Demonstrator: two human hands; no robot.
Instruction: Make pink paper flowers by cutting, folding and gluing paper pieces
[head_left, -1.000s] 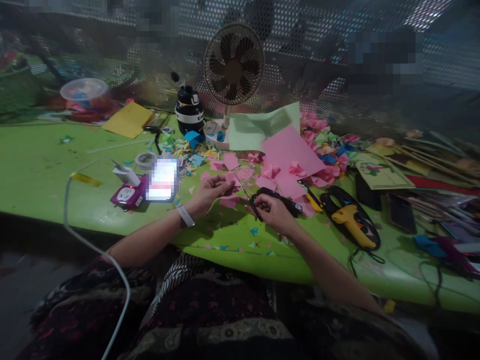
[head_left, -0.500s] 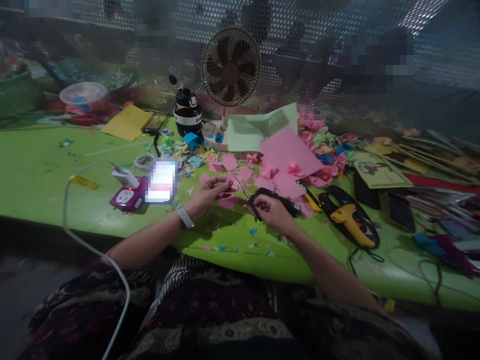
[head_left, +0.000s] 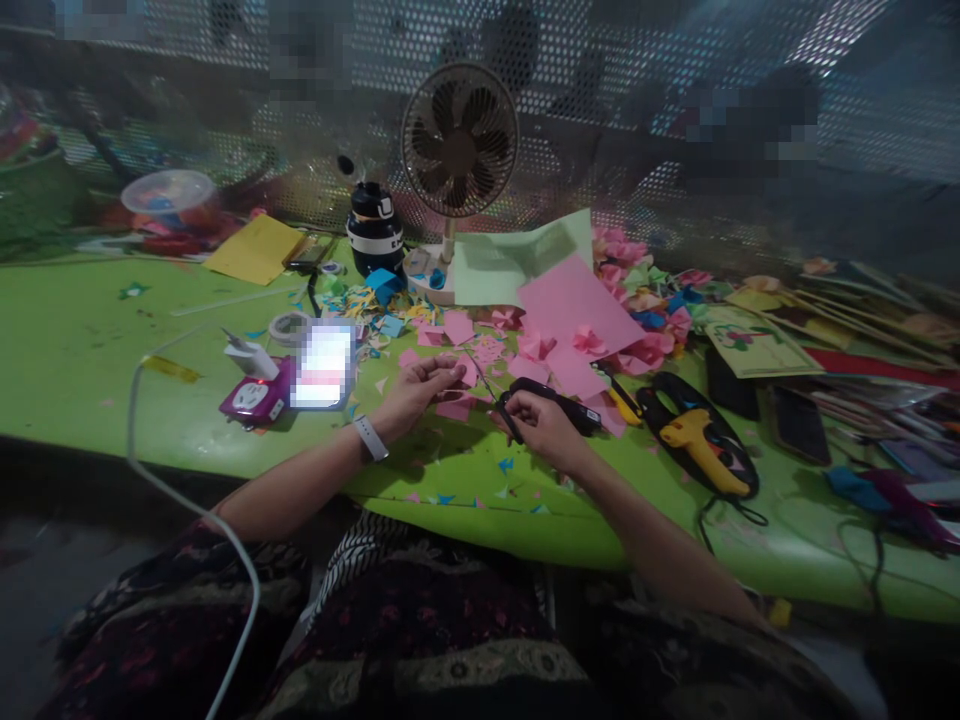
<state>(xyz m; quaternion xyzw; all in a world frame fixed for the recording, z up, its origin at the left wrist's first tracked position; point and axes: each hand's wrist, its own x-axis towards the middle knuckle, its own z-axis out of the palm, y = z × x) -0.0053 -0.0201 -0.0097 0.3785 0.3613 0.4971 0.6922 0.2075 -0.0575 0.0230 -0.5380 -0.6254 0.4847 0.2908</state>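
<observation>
My left hand [head_left: 426,388], with a pale watch band at the wrist, pinches a small piece of pink paper [head_left: 470,372]. My right hand [head_left: 538,425] is closed round the dark handles of a pair of scissors [head_left: 487,383]. The thin blades point up and left, close to the pink piece and my left fingertips. Pink paper scraps [head_left: 455,405] lie under and behind the hands. Just behind my right hand is a black tool [head_left: 559,400] of a kind I cannot make out. A large pink sheet [head_left: 574,300] lies farther back.
A fan [head_left: 459,150] and a dark bottle [head_left: 374,235] stand at the back. On the left are a lit phone [head_left: 324,365] and a purple socket block [head_left: 255,395] with a white cable. A yellow glue gun [head_left: 705,450] and a box cutter [head_left: 621,398] lie on the right.
Both hands hold nearly the same place. The scissors and the pink piece show only a very slight shift. The whole view has moved slightly.
</observation>
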